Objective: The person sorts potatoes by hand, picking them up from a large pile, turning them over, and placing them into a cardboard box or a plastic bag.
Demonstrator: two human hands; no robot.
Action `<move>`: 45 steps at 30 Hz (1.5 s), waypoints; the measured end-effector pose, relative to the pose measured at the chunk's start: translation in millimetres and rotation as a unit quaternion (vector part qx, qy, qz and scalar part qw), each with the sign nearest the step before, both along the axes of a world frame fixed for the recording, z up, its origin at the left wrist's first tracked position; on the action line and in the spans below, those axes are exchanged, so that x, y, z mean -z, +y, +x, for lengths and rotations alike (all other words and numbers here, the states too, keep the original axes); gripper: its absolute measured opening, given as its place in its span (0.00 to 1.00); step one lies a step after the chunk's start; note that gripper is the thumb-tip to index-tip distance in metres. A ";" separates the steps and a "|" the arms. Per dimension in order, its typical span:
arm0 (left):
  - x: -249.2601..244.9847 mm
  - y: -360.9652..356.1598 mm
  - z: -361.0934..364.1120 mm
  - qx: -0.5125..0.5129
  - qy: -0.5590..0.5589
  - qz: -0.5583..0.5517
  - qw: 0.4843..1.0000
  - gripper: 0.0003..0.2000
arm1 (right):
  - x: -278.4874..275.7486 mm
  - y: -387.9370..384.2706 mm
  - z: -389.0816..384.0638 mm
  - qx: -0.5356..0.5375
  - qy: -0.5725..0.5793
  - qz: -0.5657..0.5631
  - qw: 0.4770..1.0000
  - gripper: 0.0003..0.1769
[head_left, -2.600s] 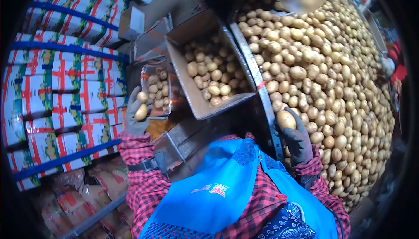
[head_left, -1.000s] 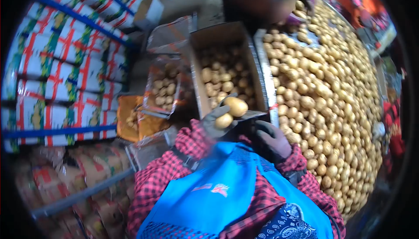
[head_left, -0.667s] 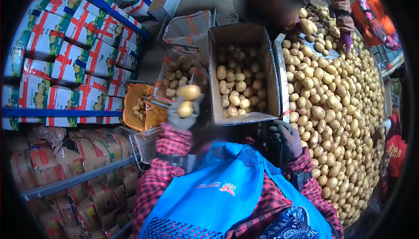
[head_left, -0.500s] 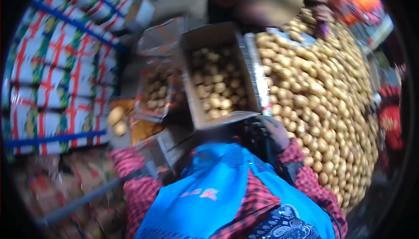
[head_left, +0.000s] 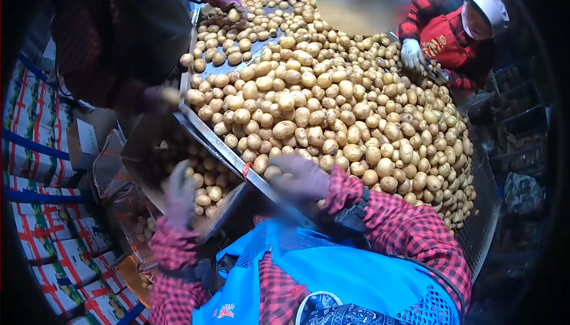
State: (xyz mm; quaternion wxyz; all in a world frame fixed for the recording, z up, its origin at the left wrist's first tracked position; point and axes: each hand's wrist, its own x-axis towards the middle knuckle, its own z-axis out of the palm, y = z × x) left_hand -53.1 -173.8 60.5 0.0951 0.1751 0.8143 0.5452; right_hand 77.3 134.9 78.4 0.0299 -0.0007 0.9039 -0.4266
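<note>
Your blue vest (head_left: 338,271): nearest you, over checked sleeves.
Your left hand (head_left: 180,195): gloved, above the carton's near left side; blur hides whether the fingers grip anything.
Your right hand (head_left: 301,177): gloved, over the pile's near edge; you can't tell if the fingers are loose or closed.
Carton (head_left: 224,213): beside the table's metal rim (head_left: 217,143), potatoes inside.
Potatoes (head_left: 356,132): heaped across the table.
Co-worker's white glove (head_left: 411,53): at the pile's far side.

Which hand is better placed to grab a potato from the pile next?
Probably the right hand: it is at the near edge of the pile, while the left hand is over the box.
</note>
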 end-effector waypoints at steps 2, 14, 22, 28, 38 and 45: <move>9.2 57.7 7.5 0.127 0.108 -0.064 0.984 0.24 | -28.0 38.6 -11.2 -0.007 0.121 0.153 0.981 0.32; 55.9 162.2 28.4 0.197 0.293 -0.250 0.901 0.30 | -4.6 133.7 -149.9 0.088 -0.120 0.398 0.905 0.49; 61.0 164.6 29.5 0.175 0.303 -0.248 0.903 0.28 | 2.5 276.2 -189.2 0.188 -0.134 0.345 0.910 0.47; 53.3 165.0 30.5 0.177 0.280 -0.252 0.909 0.28 | -23.9 247.0 -59.9 0.123 -0.301 0.339 0.883 0.59; 41.8 170.3 27.8 0.172 0.276 -0.245 0.913 0.27 | -28.5 250.1 -163.7 0.410 -0.265 0.274 0.829 0.47; 45.5 171.6 31.6 0.168 0.287 -0.237 0.913 0.26 | -3.5 105.3 -165.7 0.158 -0.142 0.380 0.900 0.47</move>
